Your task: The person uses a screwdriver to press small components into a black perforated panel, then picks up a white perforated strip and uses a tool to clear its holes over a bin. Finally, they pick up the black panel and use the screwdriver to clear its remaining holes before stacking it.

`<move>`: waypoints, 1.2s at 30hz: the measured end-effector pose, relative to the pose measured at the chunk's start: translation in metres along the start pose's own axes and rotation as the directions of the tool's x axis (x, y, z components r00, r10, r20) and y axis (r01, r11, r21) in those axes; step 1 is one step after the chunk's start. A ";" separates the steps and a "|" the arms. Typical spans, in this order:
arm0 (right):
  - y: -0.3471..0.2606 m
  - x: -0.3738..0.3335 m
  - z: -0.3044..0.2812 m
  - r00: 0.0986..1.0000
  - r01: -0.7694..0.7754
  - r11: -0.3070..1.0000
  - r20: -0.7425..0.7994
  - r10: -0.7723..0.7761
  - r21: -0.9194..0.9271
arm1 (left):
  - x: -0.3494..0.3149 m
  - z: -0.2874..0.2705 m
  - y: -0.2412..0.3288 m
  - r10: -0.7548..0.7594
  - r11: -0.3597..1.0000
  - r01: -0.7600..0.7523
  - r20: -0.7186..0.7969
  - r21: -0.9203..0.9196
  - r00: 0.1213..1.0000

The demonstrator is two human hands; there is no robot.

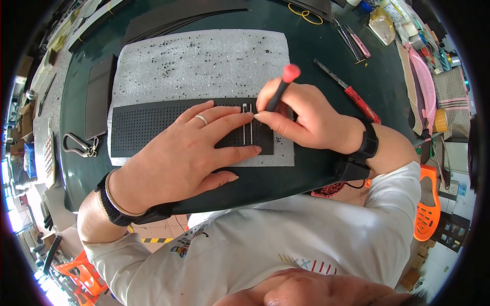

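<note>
A black foam-like strip [148, 125] with rows of small holes lies on a light grey foam sheet [204, 56]. My left hand [184, 143] rests flat on the strip, fingers spread, with fingertips beside two slim metal bars [244, 130] set across its right part. Just right of those bars, my right hand [311, 115] is closed round a small screwdriver-like tool [278, 97] with a black handle and a red cap. The tool's tip is hidden by my fingers, down at the strip. Many tiny black bits are scattered over the foam sheet's far half.
On the dark green table [316, 163], a phone [99, 94] and a metal carabiner [77, 145] lie at the left. A red-handled cutter [360, 103] and tweezers [348, 40] are at the right. Black sheets [178, 20] are stacked at the far side.
</note>
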State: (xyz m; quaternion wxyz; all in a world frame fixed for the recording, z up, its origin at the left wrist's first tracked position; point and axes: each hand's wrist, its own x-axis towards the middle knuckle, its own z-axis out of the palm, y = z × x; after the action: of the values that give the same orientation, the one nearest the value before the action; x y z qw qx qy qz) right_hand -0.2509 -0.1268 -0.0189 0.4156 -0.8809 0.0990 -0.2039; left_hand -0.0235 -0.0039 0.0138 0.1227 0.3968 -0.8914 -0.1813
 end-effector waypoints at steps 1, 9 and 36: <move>-0.001 -0.001 -0.001 1.000 -0.025 1.000 0.004 0.025 0.019 | 0.000 0.000 0.000 -0.001 1.000 0.001 -0.001 -0.002 1.000; -0.001 -0.001 0.001 1.000 0.004 1.000 0.024 -0.004 0.017 | -0.001 0.000 0.000 -0.001 1.000 0.001 0.008 -0.002 1.000; -0.002 -0.002 0.003 0.996 0.068 0.998 0.060 -0.068 0.000 | -0.003 0.000 0.000 0.002 1.000 -0.003 0.041 0.020 0.999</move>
State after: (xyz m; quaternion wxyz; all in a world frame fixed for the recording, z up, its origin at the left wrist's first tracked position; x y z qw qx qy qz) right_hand -0.2517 -0.1227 -0.0202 0.4105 -0.8898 0.0566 -0.1913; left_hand -0.0219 -0.0019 0.0141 0.1009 0.3931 -0.8960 -0.1803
